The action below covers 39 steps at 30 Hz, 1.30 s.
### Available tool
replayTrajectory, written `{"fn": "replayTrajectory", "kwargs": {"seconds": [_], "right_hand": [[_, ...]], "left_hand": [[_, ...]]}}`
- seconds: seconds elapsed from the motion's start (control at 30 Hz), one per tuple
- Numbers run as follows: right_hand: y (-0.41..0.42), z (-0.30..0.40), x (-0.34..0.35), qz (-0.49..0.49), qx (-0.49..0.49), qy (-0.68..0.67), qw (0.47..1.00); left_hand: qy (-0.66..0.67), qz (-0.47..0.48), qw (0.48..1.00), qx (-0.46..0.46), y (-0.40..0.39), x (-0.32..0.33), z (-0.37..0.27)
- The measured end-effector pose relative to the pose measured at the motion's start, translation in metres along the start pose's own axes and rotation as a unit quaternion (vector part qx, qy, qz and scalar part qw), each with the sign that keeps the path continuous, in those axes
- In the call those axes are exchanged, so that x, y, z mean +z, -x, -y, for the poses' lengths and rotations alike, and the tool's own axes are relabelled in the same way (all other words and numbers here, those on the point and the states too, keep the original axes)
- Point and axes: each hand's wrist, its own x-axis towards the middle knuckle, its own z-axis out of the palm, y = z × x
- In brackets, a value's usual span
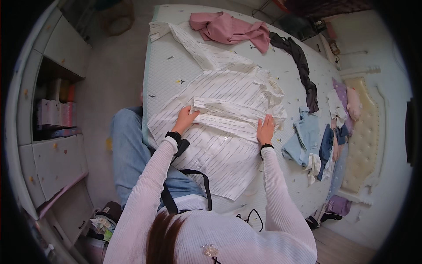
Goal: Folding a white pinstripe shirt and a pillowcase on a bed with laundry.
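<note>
A white long-sleeved shirt with dark dashed stripes [227,85] lies spread on the quilted mattress [168,62]. One sleeve reaches toward the mattress's far left corner; the other lies folded across the shirt's body. My left hand [187,118] pinches the cuff end of the folded sleeve between thumb and fingers. Near the collar, my right hand [265,129] rests with its palm down and fingers close together on the sleeve's shoulder end. The collar is crumpled at the right side of the shirt.
A pink garment [230,28] and a twisted black garment [301,62] lie beyond the shirt. Light blue clothing [305,135] and darker denim [326,148] are to the right, before the padded headboard [361,138]. A white cabinet [59,158] stands across the floor at left.
</note>
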Motion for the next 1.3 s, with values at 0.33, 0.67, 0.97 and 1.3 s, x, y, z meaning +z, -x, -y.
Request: {"fn": "replayTrajectory", "kwargs": {"seconds": [0.33,0.67,0.97,1.3], "right_hand": [[-0.009,0.151,0.001,-0.033,-0.131,-0.088,0.987],[-0.210,0.374,-0.057,-0.043,-0.290,-0.295,0.909],[-0.312,0.491,-0.064,-0.090,-0.334,-0.135,0.928],[-0.226,0.359,-0.128,-0.199,-0.122,-0.491,0.839]], "left_hand": [[-0.556,-0.084,0.717,0.412,0.032,0.010,-0.039],[-0.509,-0.019,0.788,0.345,0.012,-0.007,-0.019],[-0.469,-0.004,0.818,0.333,0.009,-0.009,-0.018],[-0.484,-0.008,0.808,0.337,0.009,-0.011,-0.018]]}}
